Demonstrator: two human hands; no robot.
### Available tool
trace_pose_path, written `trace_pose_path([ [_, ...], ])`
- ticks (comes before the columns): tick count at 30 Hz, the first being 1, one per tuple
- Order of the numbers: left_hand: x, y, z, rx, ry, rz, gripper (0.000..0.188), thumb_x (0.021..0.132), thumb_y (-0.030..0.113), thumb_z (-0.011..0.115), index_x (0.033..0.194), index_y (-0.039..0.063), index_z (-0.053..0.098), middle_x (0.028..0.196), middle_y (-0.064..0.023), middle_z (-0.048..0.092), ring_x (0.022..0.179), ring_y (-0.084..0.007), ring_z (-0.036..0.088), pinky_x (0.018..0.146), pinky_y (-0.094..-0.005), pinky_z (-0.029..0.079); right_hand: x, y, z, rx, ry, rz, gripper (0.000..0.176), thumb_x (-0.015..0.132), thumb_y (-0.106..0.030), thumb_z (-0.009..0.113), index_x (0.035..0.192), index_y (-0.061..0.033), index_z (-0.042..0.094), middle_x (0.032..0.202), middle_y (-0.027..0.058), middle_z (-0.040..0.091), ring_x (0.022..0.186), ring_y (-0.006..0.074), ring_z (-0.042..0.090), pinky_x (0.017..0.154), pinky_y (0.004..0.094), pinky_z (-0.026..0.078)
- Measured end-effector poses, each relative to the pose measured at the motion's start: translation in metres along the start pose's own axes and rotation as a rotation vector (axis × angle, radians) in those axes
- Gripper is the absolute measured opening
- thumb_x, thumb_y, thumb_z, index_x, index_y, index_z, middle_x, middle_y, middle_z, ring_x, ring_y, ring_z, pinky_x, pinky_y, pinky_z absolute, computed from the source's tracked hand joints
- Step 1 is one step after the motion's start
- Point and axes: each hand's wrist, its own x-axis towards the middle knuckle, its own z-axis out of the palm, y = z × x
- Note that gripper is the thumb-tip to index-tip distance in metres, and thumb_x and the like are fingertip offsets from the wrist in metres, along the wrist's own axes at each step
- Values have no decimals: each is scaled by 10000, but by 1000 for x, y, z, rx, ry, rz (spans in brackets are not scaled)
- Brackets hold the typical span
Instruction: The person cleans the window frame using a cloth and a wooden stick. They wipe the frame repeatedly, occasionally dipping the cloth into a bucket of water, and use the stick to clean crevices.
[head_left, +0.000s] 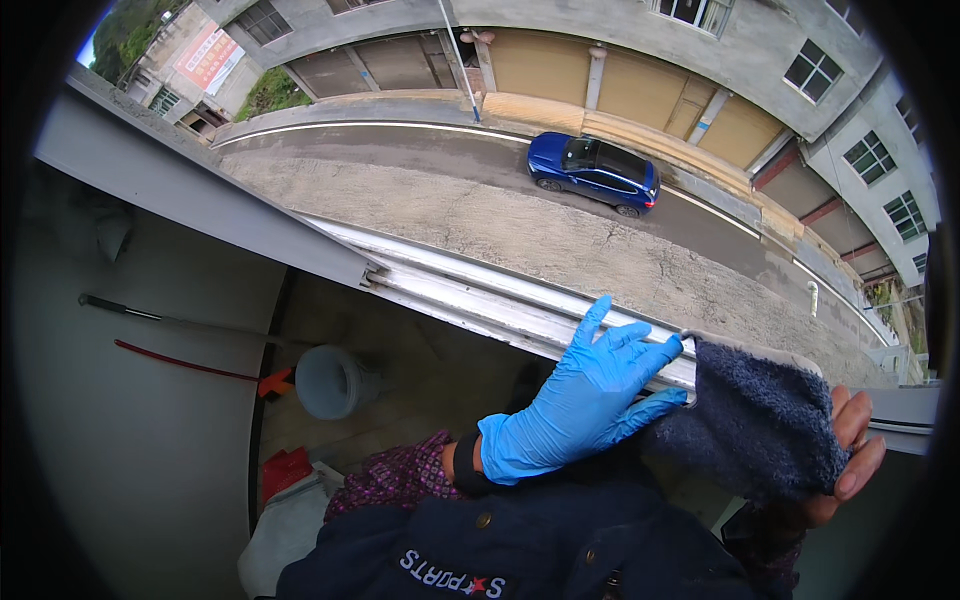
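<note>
My left hand (581, 401), in a blue disposable glove, lies with spread fingers over the white sliding-window track (465, 296). Its forefinger and thumb reach the left edge of a dark grey-blue cloth (765, 416); whether they pinch it cannot be told. At the right, my bare right hand (847, 450) holds the cloth's other side, fingers curled round its edge. The cloth hangs partly over the track and hides part of it. A black band circles my left wrist.
Outside the window, a road with a blue car (592, 172) runs below. A grey window frame (210, 187) stands at left. Indoors on the floor are a white bucket (330, 382), a red item (285, 472) and a pale bag (281, 532); a long-handled tool (120, 306) leans nearby.
</note>
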Motion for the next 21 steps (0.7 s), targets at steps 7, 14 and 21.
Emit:
trace_pose_path([
  [7,-12,5,-16,-1153,-367,-187,570,924,140,659,1440,62,430,1185,-69,646,1010,-125,623,915,-284,481,1,-15,16,-128,107,-141,167,843,-164,695,799,-256,564,857,10,420,809,162,428,758,348,379],
  [14,-36,-14,-87,-931,-195,-580,397,922,30,616,1314,10,555,1253,-125,627,975,-152,649,840,-264,532,10,-18,9,-675,-151,-89,295,633,-37,807,826,-178,635,782,38,498,668,170,468,608,293,360],
  [21,-29,1,-49,-617,-389,-302,777,901,432,655,1480,36,320,1341,-224,527,1201,-320,563,967,-426,492,29,-24,13,-18,-486,-12,147,714,-40,790,839,-96,736,833,104,540,677,164,513,584,290,387],
])
